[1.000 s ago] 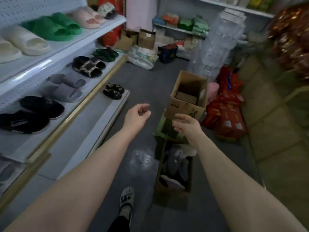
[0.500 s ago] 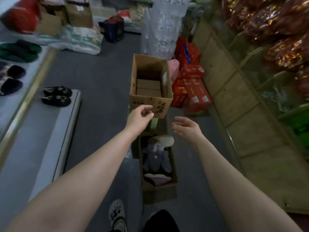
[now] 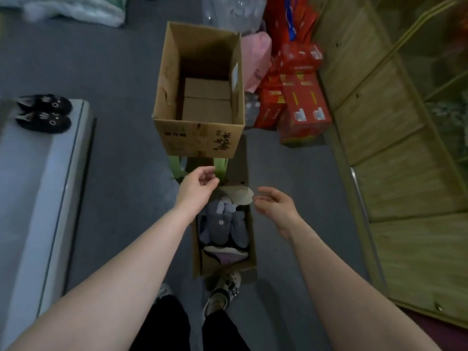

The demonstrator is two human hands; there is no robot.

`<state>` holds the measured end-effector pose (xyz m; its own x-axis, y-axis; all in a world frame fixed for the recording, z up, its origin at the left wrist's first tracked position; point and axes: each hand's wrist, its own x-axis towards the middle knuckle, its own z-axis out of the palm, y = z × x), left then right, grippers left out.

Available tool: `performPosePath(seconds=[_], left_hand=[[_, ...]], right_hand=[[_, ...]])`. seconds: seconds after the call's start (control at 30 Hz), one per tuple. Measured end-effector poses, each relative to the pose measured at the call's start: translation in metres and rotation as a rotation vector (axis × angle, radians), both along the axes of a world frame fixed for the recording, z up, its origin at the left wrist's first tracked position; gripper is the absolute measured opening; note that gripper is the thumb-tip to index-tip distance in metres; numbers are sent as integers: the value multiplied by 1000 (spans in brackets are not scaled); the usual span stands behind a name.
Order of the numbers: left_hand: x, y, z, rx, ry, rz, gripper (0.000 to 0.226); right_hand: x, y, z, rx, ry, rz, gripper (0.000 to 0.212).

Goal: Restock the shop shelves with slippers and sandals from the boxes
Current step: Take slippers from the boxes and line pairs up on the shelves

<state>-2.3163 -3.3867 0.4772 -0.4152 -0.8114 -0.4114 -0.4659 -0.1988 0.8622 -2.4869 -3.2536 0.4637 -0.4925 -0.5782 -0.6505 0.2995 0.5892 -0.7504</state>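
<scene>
A low cardboard box point(image 3: 249, 259) stands on the floor by my feet, holding several grey-purple plush slippers point(image 3: 222, 226) and a beige sole point(image 3: 240, 195) at its far end. My left hand point(image 3: 196, 186) hovers over the box's far left corner, fingers loosely curled, holding nothing. Over the far right corner hangs my right hand point(image 3: 274, 207), fingers apart and empty. Beyond them a taller open cardboard box point(image 3: 200, 138) rests on a green stool point(image 3: 176, 165); I see only folded cardboard inside. A pair of black cat-face slippers point(image 3: 44, 114) sits on the low grey shelf point(image 3: 38, 198) at left.
Red packaged cartons point(image 3: 302, 107) and a pink bag point(image 3: 255, 62) lie to the right of the tall box. A glass-and-wood display counter point(image 3: 395, 148) runs along the right side. White sacks point(image 3: 76, 10) lie at the far left. My feet in patterned clogs point(image 3: 224, 290) stand just behind the slipper box.
My view has tilted down and turned right, away from the shelves toward the boxes. Both hands have lowered from near the tall box toward the slipper box on the floor.
</scene>
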Motion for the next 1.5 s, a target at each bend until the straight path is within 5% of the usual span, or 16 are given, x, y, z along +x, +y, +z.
performPosePath(seconds=[0.53, 0.93, 1.2, 1.5], left_hand=[[-27, 8, -262, 307, -226, 6, 55], [-11, 38, -425, 431, -351, -127, 82], [-16, 43, -497, 481, -419, -105, 94], [-17, 35, -512, 448, -421, -99, 85]], right_hand=[[-24, 12, -261, 307, -68, 11, 38], [-8, -7, -415, 554, 160, 454, 54], [4, -13, -492, 576, 341, 352, 62], [1, -9, -504, 529, 274, 252, 77]])
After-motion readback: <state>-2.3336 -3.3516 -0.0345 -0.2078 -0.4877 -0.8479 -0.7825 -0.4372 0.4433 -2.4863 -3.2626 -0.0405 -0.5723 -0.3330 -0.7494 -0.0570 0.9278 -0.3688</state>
